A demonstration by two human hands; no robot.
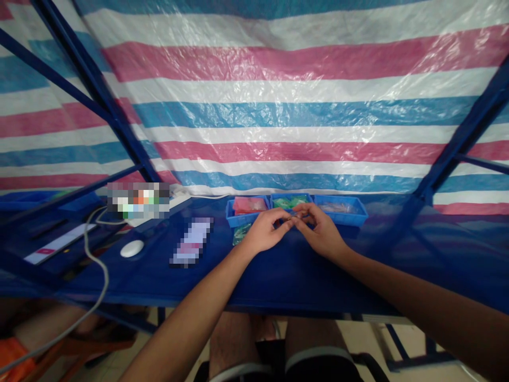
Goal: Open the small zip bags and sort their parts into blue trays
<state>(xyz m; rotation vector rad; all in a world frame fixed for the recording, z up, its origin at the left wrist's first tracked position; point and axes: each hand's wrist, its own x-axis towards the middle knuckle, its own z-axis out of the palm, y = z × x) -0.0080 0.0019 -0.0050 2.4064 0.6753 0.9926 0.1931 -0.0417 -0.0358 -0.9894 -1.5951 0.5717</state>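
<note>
My left hand [271,228] and my right hand [315,228] meet over the blue table, fingertips almost touching. Both are closed in a pinch around something small and thin between them, too small to make out. Just beyond them stands a row of blue bins. The left bin [234,218] has pink-red pieces [249,205] in it, and the middle bin [274,197] holds green pieces [287,203]. In the right bin [353,217] lie thin, pale pieces [334,207]. A flat green piece [240,234] rests on the table beside my left wrist.
Left of my arm lie a pixelated phone-like slab [192,241] and a white rounded object [132,248]. A grey cable [104,270] hangs over the table's left side. Blue frame posts [445,159] and a striped plastic sheet [294,116] stand behind. Someone's leg [51,331] shows at lower left.
</note>
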